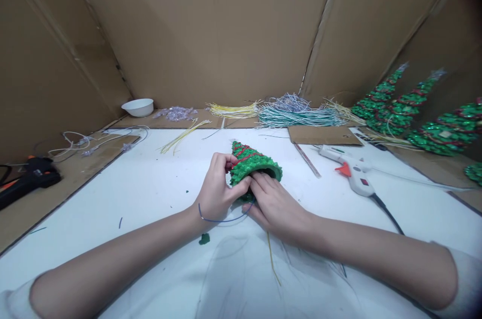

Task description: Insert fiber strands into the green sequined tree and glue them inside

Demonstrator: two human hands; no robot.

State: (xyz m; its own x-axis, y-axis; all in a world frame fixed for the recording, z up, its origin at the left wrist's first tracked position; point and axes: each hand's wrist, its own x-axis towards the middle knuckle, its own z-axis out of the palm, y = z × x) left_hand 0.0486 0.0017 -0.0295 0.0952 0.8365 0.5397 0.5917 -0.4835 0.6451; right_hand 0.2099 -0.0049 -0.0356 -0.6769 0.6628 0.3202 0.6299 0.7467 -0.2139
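Open tabletop point(150, 183) left of the left hand point(219, 183), room to pass; right of the right hand point(277, 203), a glue gun point(360, 178) blocks!

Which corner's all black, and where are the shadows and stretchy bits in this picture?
Head view: the top right corner goes black; head view: a soft shadow lies on the near part of the white table, and the green tree is dark inside; head view: the sparkly trees at the right edge look slanted, maybe from the lens.
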